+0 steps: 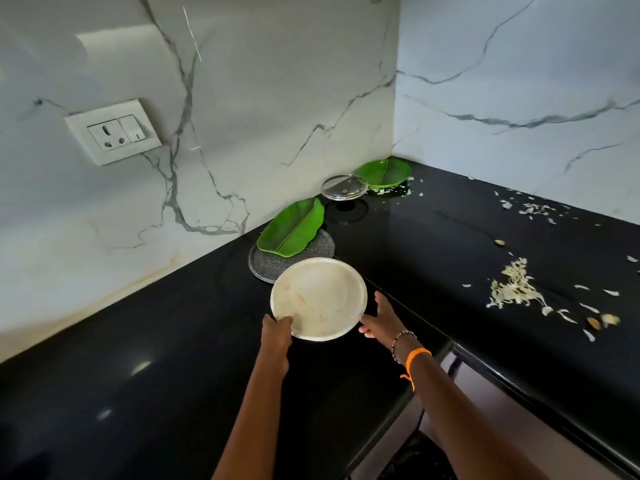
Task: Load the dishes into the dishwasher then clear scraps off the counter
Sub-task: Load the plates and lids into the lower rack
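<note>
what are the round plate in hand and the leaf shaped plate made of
Round plate: probably steel or another metal, dull pale sheen with smears; the look leaves it open. Leaf shaped plate: likely glossy green plastic, with a moulded midrib and bright highlights.

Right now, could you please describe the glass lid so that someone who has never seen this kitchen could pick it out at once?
Start at the corner where the two marble walls meet above the black counter. Just in front of it, between the two green leaf-shaped plates, lies the glass lid. It is the only clear, round, metal-rimmed piece there.
</note>
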